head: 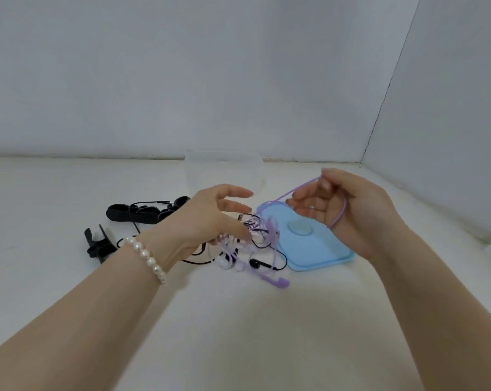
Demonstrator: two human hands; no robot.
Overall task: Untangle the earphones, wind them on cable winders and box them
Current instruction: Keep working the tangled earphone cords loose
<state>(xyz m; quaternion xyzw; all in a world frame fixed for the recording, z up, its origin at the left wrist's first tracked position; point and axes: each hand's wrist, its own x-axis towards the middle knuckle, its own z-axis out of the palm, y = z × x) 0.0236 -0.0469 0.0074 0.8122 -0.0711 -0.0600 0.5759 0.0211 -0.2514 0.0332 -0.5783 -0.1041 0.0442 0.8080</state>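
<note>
On the white desk (238,320), the blue lid (309,249) serves as the landmark. Behind it stands the clear box (224,170), open and holding nothing that shows. Well to the lid's left lie two black cable winders, the long one (142,213) farther back and the smaller one (98,244) nearer. Just beside the lid's left edge sits the tangle of earphones (247,244), purple and black cords knotted together, with a purple earbud (279,282) and a black earbud (257,262) trailing off its near side.

The likely trouble is tightening: the purple cord (289,194) runs taut from the tangle up over the lid, and a harder pull would probably cinch the knots or drag the whole heap, black cord included, across the lid. A snagged earbud could also strain its joint.

The right hand (348,210) is raised above the lid's far right corner, palm turned inward, fingers curled and pinching the purple cord, which loops round the base of the thumb. The left hand (210,221) hovers over the tangle, left of the lid, wrist bent down; its fingers are spread and relaxed, and whether the lower fingertips touch the cords cannot be told.
</note>
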